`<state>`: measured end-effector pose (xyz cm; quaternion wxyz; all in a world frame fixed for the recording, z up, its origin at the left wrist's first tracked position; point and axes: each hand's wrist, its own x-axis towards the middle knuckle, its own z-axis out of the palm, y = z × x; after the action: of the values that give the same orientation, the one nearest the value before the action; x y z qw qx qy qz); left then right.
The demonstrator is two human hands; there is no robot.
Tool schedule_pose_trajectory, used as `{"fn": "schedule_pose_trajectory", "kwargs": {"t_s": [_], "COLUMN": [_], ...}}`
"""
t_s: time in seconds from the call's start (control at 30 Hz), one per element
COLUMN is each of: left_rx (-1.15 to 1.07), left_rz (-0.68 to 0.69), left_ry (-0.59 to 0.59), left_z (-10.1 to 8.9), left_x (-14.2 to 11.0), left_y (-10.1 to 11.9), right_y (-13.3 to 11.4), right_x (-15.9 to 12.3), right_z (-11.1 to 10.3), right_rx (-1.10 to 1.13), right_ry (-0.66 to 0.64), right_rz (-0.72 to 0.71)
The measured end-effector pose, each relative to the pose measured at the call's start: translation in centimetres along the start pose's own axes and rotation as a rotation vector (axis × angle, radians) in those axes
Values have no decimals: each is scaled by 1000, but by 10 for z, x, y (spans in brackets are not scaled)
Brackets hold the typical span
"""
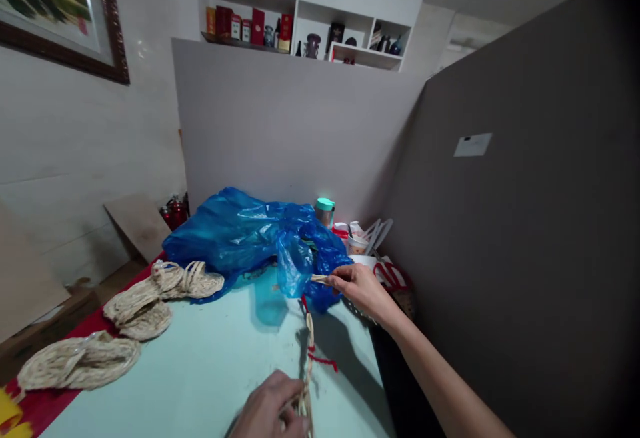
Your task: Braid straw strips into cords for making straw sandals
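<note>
Head view | right hand (357, 285) is pinching straw strand (319, 279) beside blue bag (235, 228) | left hand (273, 408) is gripping straw cord (309, 331) in front of bag | seemingly drawing straw; next needing steady pull

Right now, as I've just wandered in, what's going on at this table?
A person is handling straw-like material with both hands. The right hand pinches a pale strand in front of a blue plastic bag. The left hand grips a pale braid, which runs along the tabletop with a red cord on it. Woven pieces that look like slippers lie along the table's left side.
</note>
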<state>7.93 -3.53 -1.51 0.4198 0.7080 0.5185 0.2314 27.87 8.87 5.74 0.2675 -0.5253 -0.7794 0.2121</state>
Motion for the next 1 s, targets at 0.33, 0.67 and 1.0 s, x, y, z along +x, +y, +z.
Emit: {"fn": "schedule_pose_trajectory", "kwargs": {"t_s": [0.33,0.67,1.0], "left_rx": [429,990,1131], "left_rz": [138,568,317], "left_ry": [-22,500,600], "left_z": [-18,-74,-130], "left_x": [-35,56,167], "left_y": [17,59,12], "right_y": [28,17,5], "right_x": [-45,-16,70], "right_z": [-6,-2,31], "right_rx": [152,-205,-620], "right_ry": [-161,-43,4], "right_rz": [80,17,-121]}}
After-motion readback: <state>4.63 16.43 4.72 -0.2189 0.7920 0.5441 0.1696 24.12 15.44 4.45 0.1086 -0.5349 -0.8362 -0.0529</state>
